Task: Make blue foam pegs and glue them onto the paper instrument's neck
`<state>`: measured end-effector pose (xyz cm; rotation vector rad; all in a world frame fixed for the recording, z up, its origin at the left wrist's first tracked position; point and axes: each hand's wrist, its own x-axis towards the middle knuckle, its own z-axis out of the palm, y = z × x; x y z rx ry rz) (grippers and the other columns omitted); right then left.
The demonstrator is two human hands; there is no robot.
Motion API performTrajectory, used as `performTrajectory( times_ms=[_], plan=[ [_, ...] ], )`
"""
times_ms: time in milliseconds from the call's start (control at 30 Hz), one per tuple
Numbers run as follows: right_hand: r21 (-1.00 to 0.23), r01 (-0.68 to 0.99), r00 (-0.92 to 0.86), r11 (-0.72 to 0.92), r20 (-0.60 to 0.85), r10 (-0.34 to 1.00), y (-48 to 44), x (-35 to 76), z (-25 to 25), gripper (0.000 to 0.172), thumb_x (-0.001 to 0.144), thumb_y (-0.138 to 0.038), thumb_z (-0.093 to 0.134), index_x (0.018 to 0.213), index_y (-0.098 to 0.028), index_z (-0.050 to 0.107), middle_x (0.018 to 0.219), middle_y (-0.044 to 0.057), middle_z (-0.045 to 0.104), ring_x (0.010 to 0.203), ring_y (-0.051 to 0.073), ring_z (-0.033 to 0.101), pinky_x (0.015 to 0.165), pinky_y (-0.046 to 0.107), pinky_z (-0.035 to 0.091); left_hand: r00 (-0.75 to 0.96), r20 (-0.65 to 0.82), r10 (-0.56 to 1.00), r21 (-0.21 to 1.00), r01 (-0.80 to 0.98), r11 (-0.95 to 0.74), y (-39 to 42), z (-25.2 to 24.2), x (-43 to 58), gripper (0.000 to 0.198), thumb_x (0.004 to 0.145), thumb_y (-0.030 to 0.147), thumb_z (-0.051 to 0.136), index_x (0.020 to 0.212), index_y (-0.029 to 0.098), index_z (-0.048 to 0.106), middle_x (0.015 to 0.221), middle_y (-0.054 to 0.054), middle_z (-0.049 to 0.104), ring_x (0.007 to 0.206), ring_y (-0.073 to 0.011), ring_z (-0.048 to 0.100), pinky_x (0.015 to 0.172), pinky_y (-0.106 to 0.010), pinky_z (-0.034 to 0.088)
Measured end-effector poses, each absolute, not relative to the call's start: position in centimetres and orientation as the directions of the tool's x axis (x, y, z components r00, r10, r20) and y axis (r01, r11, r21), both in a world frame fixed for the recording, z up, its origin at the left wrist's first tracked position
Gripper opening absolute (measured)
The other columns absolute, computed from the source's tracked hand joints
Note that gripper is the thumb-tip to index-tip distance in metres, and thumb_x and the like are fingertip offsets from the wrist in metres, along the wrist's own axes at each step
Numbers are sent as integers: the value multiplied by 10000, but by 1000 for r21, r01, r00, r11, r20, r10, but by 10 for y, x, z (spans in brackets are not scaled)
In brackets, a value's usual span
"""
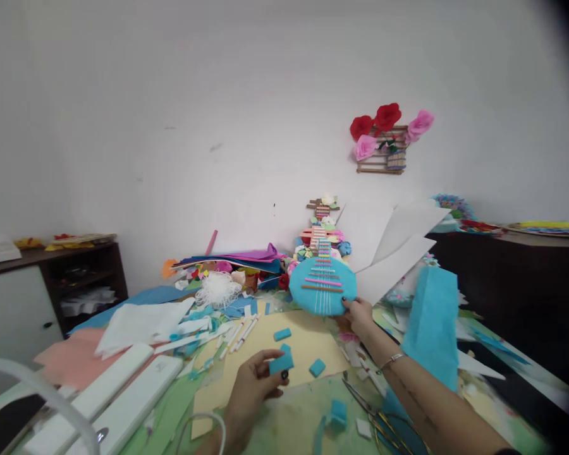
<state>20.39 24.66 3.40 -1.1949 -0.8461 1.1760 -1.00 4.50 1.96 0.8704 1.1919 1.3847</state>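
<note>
Between the thumb and fingers of my left hand is a small blue rectangular block. My right hand grips the lower right edge of a blue toy lute, a round craft body with white strings and coloured cross strips. The lute stands upright toward the back of the table, its neck overlapping other decorated pieces. Two similar blue blocks lie on the cream sheet: one beyond my left hand, another to its right. Scissors with gold handles rest below my right forearm.
Capped markers and a tangle of white string lie left of the lute. Two long white boxes and a white cable occupy the left front. Blue crepe paper stands at right, near white sheets.
</note>
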Motion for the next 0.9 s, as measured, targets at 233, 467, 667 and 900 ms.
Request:
performTrajectory(
  times_ms=[233, 467, 667, 900],
  plan=[
    [-958, -287, 156, 21, -25, 987, 178, 222, 73, 303, 898, -323, 539, 1145, -148, 551, 1120, 75, 585, 936, 187, 599, 784, 381, 521, -347, -8, 938, 961, -262, -89, 51, 23, -29, 437, 465, 258, 842, 843, 117, 676, 645, -21, 674, 555, -94, 607, 541, -176, 471],
    [-922, -379, 140, 83, 32, 990, 61, 271, 72, 289, 565, -162, 762, 816, -161, 619, 790, 8, 667, 684, 143, 622, 601, 255, 516, -323, 26, 946, 974, -206, -97, 51, 20, -40, 350, 584, 265, 783, 869, 109, 652, 801, -69, 709, 662, -148, 681, 703, -255, 541],
    [-935, -355, 237, 22, -67, 969, -45, 324, 44, 368, 529, -231, 817, 862, -203, 661, 861, 31, 696, 659, 149, 626, 524, 222, 505, -206, -34, 978, 998, -50, 24, 43, 10, -34, 297, 605, 246, 758, 862, 112, 694, 776, -103, 722, 662, -176, 681, 586, -242, 508],
    [-903, -416, 312, -110, -255, 915, -138, 367, -27, 507, 467, -289, 843, 949, -259, 692, 974, 103, 714, 761, 282, 690, 620, 358, 572, -175, 20, 984, 974, 227, 21, 40, 0, -21, 188, 649, 235, 691, 766, 88, 707, 555, -62, 655, 460, -124, 555, 425, -210, 345]
  ],
)
